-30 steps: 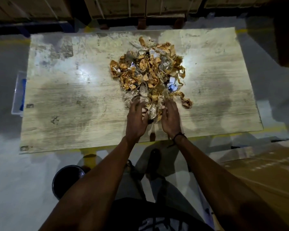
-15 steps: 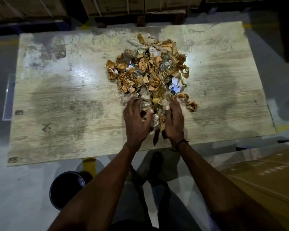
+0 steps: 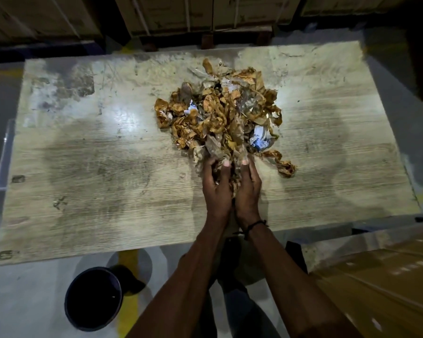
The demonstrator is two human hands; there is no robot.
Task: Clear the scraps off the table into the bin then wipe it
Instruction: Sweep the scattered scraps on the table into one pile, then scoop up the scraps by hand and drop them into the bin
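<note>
A heap of crumpled brown and grey paper scraps (image 3: 220, 111) lies on the worn wooden table (image 3: 95, 167), right of its middle. My left hand (image 3: 215, 189) and my right hand (image 3: 248, 189) are pressed together at the near edge of the heap, fingers curled around a bunch of scraps squeezed between the palms. A twisted brown strip (image 3: 282, 163) trails off to the right of the heap. A dark round bin (image 3: 93, 297) stands on the floor below the table's front edge, to my left.
Stacked cardboard boxes (image 3: 181, 13) line the far side behind the table. A large brown carton (image 3: 381, 284) sits at my right. A clear tray edge (image 3: 4, 154) shows past the table's left side. My legs stand close to the table front.
My hands have closed together and gathered a bunch of scraps from the heap's near edge, lifting it slightly. The view has shifted a little nearer the table.
</note>
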